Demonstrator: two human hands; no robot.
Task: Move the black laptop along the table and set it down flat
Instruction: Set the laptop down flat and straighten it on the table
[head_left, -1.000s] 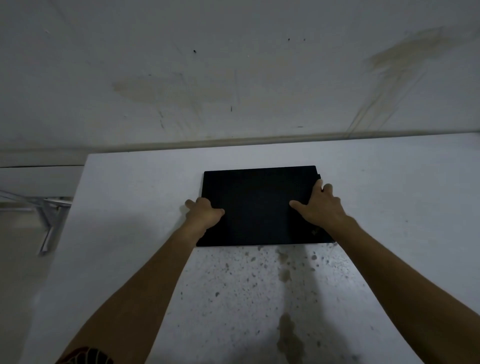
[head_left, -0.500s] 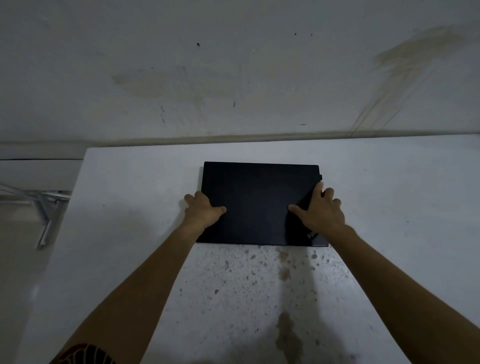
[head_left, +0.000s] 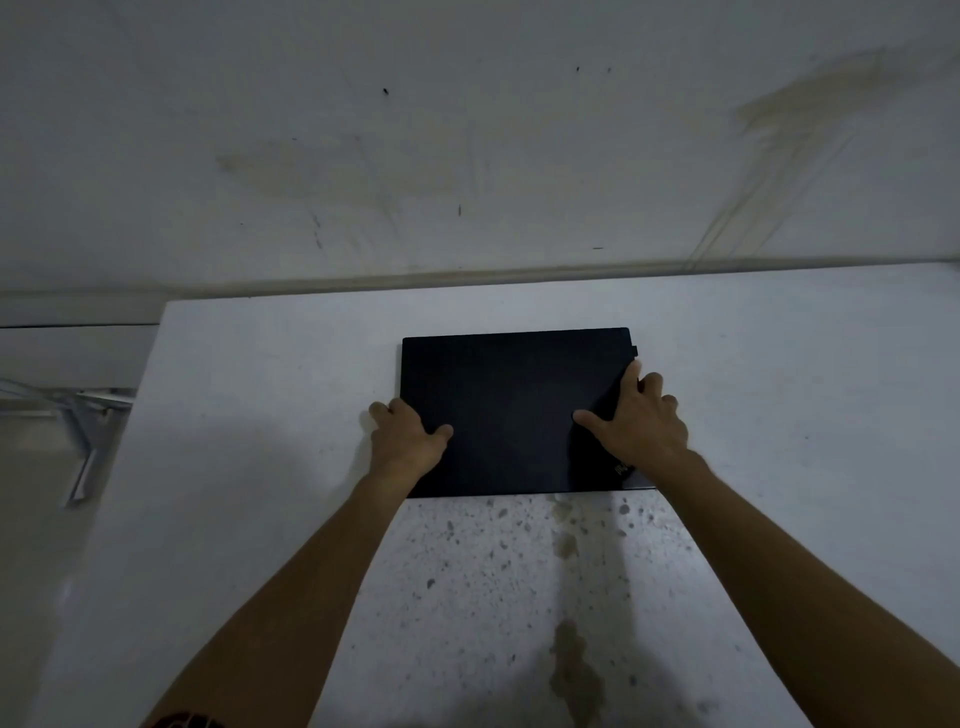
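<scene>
A closed black laptop (head_left: 511, 405) lies lid-up near the middle of the white table (head_left: 249, 467), a little short of its far edge. My left hand (head_left: 410, 434) grips the laptop's left edge, thumb on the lid and fingers curled around the side. My right hand (head_left: 636, 421) holds the right edge the same way, thumb stretched across the lid and fingers wrapped over the side. A small logo shows on the lid's near right corner, partly under my right wrist. Whether the laptop rests fully on the table I cannot tell.
A stained white wall (head_left: 467, 156) rises right behind the table's far edge. The table's left edge runs down past my left arm; a metal frame (head_left: 78, 426) stands beyond it. Dark specks and a brownish stain (head_left: 571, 540) mark the tabletop in front of the laptop.
The laptop has shifted slightly away from me toward the wall, with both hands keeping their grip on its side edges.
</scene>
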